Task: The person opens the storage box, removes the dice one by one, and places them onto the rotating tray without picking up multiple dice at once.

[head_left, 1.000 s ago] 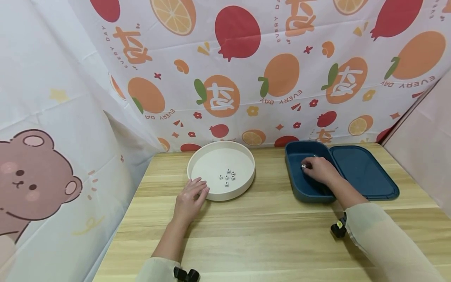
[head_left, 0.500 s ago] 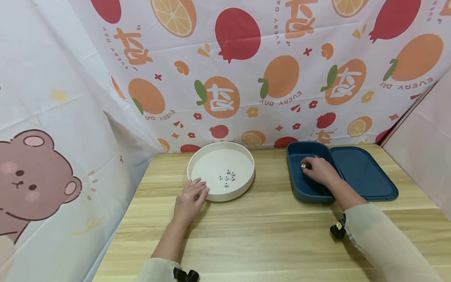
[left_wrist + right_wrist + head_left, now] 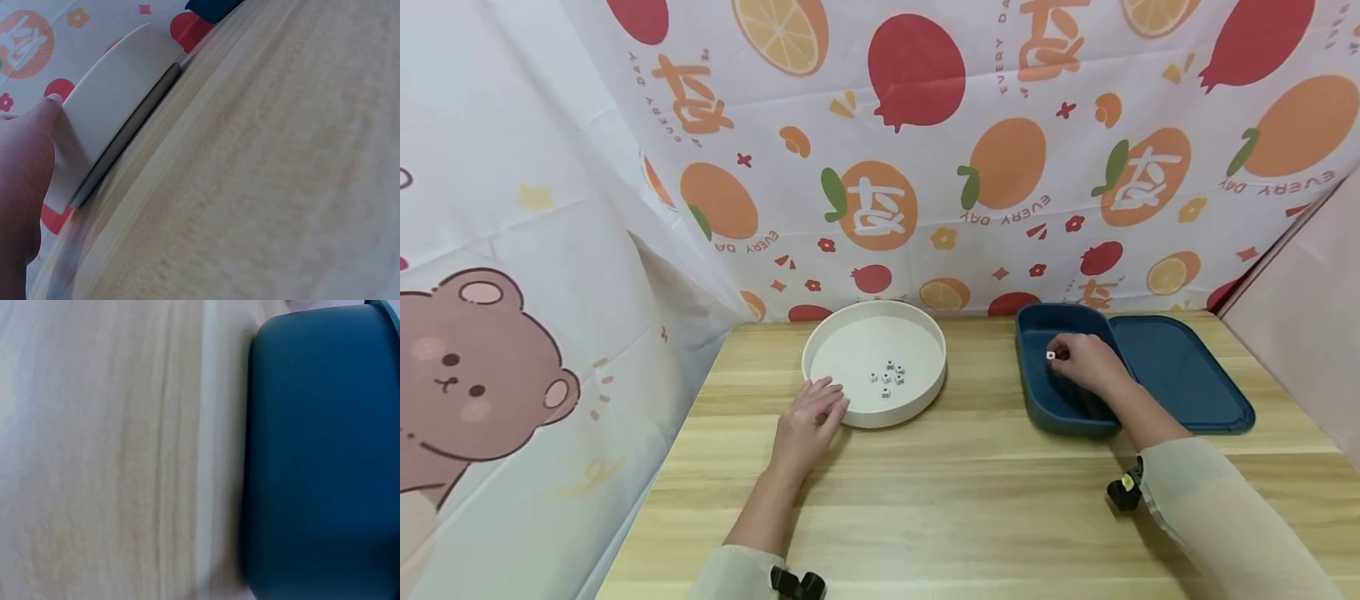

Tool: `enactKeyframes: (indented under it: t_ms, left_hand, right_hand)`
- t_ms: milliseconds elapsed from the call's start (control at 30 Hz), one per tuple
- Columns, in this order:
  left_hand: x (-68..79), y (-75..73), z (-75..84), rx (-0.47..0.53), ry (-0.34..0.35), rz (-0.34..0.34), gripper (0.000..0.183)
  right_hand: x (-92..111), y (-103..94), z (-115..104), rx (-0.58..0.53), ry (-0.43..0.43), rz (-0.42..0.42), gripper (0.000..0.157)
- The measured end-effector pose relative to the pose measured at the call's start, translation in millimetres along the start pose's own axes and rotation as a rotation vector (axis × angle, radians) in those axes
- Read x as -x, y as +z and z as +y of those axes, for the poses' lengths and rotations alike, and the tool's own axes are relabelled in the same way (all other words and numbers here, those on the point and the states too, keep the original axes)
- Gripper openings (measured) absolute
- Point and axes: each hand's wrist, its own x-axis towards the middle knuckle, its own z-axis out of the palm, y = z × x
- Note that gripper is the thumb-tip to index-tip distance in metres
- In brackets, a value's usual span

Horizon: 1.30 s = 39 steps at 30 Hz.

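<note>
My right hand (image 3: 1088, 364) is inside the dark blue box (image 3: 1067, 423) and pinches a small white die (image 3: 1050, 356) between its fingertips. A dark mark shows on the face of this die. The left hand (image 3: 807, 421) rests at the near left rim of the round cream tray (image 3: 891, 415), fingers relaxed over the edge. In the left wrist view its thumb (image 3: 55, 103) lies at the top of the tray wall (image 3: 106, 103). Several white dice (image 3: 886, 378) with dark marks sit grouped on the tray floor. The right wrist view has only the box's outer side (image 3: 325, 456), hiding the fingers.
A flat dark blue lid (image 3: 1183, 375) lies to the right of the box. Both containers stand near the back of the wooden table (image 3: 955, 508), close to a fruit-print curtain (image 3: 925, 192). Black wrist cameras (image 3: 1125, 490) hang at the sleeves.
The head view has shifted slightly. Both hands keep their places at the tray and in the box, and the die in my right fingertips now shows its marked face more squarely.
</note>
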Motion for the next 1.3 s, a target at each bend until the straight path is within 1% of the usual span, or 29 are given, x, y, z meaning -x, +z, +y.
enactKeyframes:
  t_ms: [167, 300, 400, 533, 633, 733, 833, 967, 1033, 1200, 1300]
  left_hand:
    - [-0.3, -0.1, -0.6, 0.0, -0.004, -0.001, 0.015]
    - [0.8, -0.6, -0.4, -0.004, -0.005, -0.004, 0.016]
    - [-0.1, -1.3, 0.1, -0.002, -0.003, -0.01, 0.017]
    - [0.0, -1.8, 0.3, -0.002, -0.012, -0.018, 0.017]
    - [-0.2, -1.8, 0.4, 0.0, -0.036, -0.023, 0.017]
    - [-0.6, -1.7, 0.5, 0.001, -0.047, -0.024, 0.017]
    - [-0.5, -1.8, 0.8, -0.001, -0.041, -0.022, 0.017]
    - [-0.5, -1.6, 1.4, 0.001, -0.038, -0.021, 0.017]
    - [-0.5, -1.6, 1.6, 0.003, -0.038, -0.02, 0.016]
    - [-0.8, -1.8, 2.2, 0.005, -0.044, -0.021, 0.017]
    - [-1.6, -1.6, 2.2, 0.005, -0.036, -0.019, 0.017]
  right_hand:
    - [-2, -4.9, -9, -0.015, -0.031, 0.033, 0.021]
    - [-6, -8.5, -25, -0.042, -0.054, 0.082, 0.023]
    - [-12, -9.1, -44, -0.07, -0.049, 0.116, 0.024]
    - [-23, -5.0, -76, -0.109, -0.062, 0.139, 0.024]
    - [-31, 0.3, -103, -0.149, -0.103, 0.154, 0.022]
    - [-41, 9.9, -125, -0.192, -0.148, 0.163, 0.021]
    - [-49, 23.0, -144, -0.234, -0.154, 0.134, 0.022]
    - [-57, 39.2, -166, -0.286, -0.132, 0.056, 0.025]
    - [-59, 47.0, -176, -0.303, -0.135, 0.024, 0.025]
    - [-65, 69.3, -196, -0.299, -0.183, -0.031, 0.022]
    - [-66, 81.5, -208, -0.267, -0.241, -0.057, 0.02]
